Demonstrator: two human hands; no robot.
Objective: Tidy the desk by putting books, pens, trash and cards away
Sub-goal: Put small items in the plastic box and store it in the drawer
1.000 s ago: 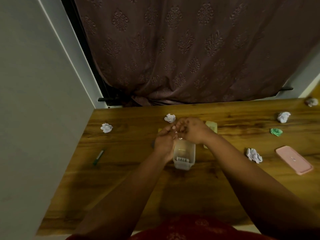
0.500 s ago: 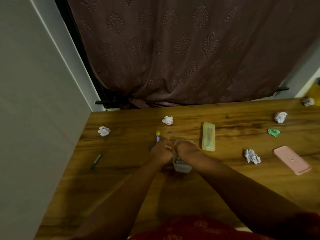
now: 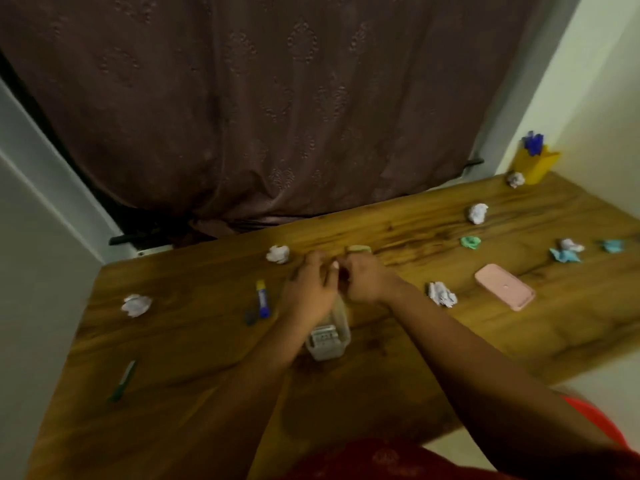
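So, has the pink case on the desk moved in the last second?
No. The pink case still lies flat just right of the same crumpled paper ball and nearer than the green scrap. Only the camera view has shifted.

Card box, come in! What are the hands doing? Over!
Both hands, left hand and right hand, meet above the clear box, grip unclear. Cards inside. Paper balls and pens still out.

Small box (image 3: 328,337) sits mid-table (image 3: 207,393), both hands right behind it. Glue stick (image 3: 262,299) and pen (image 3: 122,381) off left, flat case (image 3: 504,291) right, pen cup (image 3: 535,164) in the far right corner.
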